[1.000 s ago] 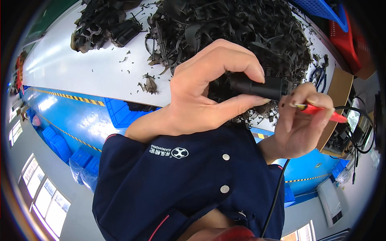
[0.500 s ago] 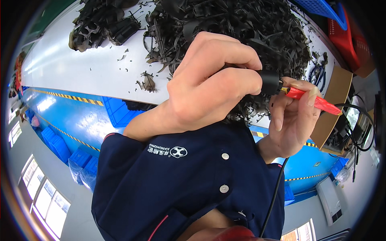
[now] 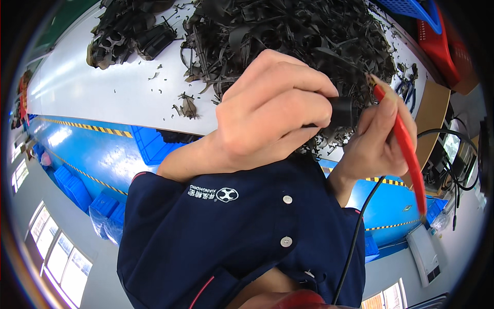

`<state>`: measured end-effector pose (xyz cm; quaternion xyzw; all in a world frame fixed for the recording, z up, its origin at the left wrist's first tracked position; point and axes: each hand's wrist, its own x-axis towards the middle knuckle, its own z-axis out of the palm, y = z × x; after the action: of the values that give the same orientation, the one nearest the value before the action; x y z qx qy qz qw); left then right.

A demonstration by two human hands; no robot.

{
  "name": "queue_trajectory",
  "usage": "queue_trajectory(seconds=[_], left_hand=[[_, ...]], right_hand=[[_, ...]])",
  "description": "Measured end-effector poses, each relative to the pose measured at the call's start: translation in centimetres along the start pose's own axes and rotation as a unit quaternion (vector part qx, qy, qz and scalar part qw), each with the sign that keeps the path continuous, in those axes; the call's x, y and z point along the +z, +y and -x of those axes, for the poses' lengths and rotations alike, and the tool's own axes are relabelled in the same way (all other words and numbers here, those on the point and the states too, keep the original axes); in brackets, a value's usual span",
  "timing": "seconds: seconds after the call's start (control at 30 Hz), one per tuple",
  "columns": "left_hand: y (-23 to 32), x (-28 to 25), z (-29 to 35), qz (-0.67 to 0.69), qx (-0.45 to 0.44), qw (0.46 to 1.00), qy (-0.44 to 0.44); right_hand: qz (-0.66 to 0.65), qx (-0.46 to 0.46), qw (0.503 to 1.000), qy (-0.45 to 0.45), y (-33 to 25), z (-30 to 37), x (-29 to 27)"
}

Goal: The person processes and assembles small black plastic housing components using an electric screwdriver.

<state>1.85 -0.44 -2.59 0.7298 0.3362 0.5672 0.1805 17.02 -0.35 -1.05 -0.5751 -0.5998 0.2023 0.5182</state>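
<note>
My left hand (image 3: 275, 105) is closed round a black cylindrical plastic part (image 3: 343, 112), its open-looking end pointing right. Most of that part is hidden by my fingers. Just to the right, my right hand (image 3: 380, 139) grips a slim red-handled tool (image 3: 408, 152), its tip up near the far side of the hand and its long handle slanting down right. The tip is small and blurred, so I cannot tell its kind. Tool tip and black part are apart. Behind both hands lies a large heap of black plastic scraps (image 3: 288, 31) on the white table (image 3: 62, 87).
A smaller pile of black parts (image 3: 128, 36) lies at the far left. A small scrap clump (image 3: 189, 107) sits nearer. Blue (image 3: 409, 13) and red baskets (image 3: 437, 51) stand far right, above a cardboard box (image 3: 429, 123). A black cable (image 3: 355, 232) hangs beside my shirt.
My right hand has turned and drawn the red tool's tip away from the black part, swinging its handle downward. The left hand still holds the part, nearly in place.
</note>
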Motion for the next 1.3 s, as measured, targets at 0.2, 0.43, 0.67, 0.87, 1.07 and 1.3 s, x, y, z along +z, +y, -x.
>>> queue_trajectory(seconds=[0.2,0.43,0.67,0.87,1.07,1.3], left_hand=[[0.0,0.3,-1.3,0.109,-0.171,0.975,0.094],[-2.0,-1.4,-4.2,0.307,-0.295,0.905,-0.005],[-2.2,-1.0,-4.0,0.409,-0.293,0.863,0.053],[-2.4,-1.2,-3.6,0.302,-0.187,0.933,0.06],[-2.4,-1.5,-2.8,0.261,-0.16,0.951,0.033],[-2.6,-1.4,-1.7,0.231,-0.218,0.948,0.0]], right_hand=[[-0.043,-0.04,0.998,0.012,3.0,-2.6,1.9],[-0.276,-0.001,0.959,-0.059,2.2,-4.2,0.4],[-0.372,-0.032,0.908,-0.188,1.6,-3.8,-0.7],[-0.33,0.079,0.928,-0.157,-0.4,-2.4,0.0],[-0.334,0.147,0.912,-0.186,-0.8,-1.6,0.3],[-0.547,0.167,0.805,-0.157,0.4,-3.2,-0.5]])
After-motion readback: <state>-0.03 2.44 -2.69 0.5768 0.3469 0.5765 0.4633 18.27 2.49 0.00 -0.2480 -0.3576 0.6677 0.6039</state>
